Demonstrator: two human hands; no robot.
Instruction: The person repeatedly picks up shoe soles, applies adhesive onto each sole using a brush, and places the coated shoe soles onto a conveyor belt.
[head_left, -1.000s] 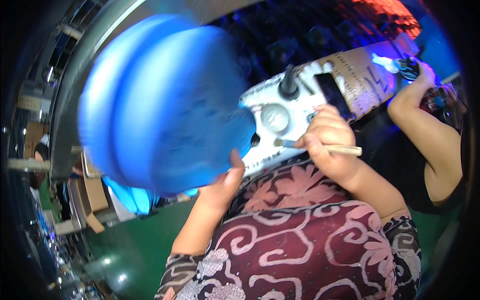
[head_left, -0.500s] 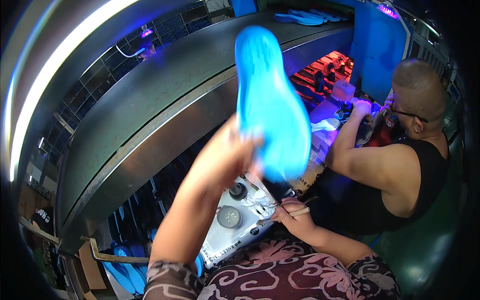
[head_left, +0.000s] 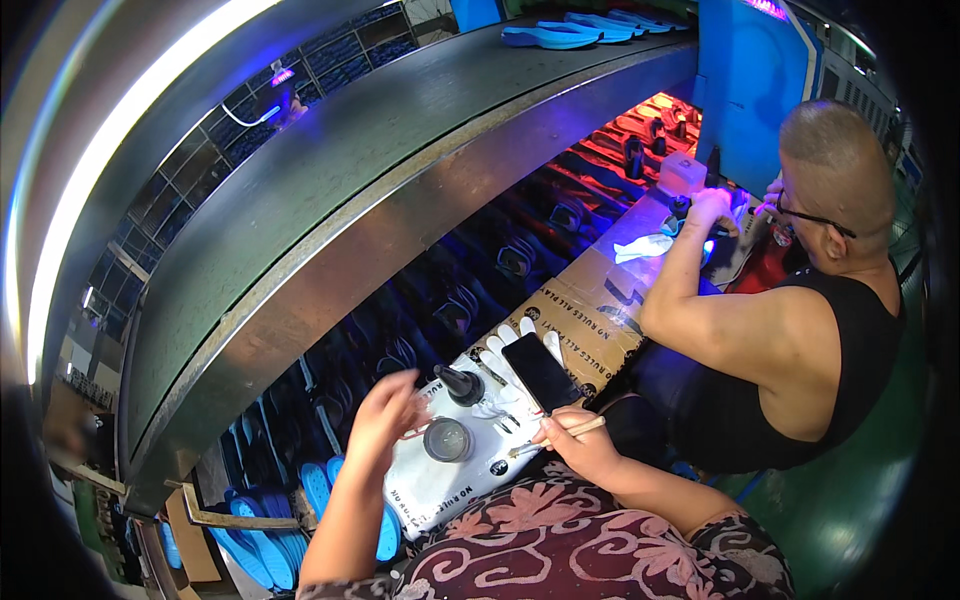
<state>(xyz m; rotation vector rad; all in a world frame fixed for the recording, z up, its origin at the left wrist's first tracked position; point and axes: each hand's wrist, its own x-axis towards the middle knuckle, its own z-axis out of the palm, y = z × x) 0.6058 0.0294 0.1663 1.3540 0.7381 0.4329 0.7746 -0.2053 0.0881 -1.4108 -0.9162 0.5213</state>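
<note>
My left hand is raised beside the white-covered work surface, slightly blurred, its fingers loosely apart with nothing in them. Near it stand a round, clear-topped container and a black bottle with a pointed nozzle. My right hand is closed around a brush with a pale wooden handle; its bristles point left, low over the white cover. A black phone lies just beyond that hand, on top of a white glove. Several blue shoe soles lie at the far end of the upper belt.
A green belt with a metal edge arches over a lower level of dark shoe parts. A co-worker sits close on my right by a cardboard-covered surface. More blue soles stand at lower left.
The blue sole that my left hand held up is no longer in it. That hand has dropped down and left, while my right hand keeps the brush at nearly the same spot.
</note>
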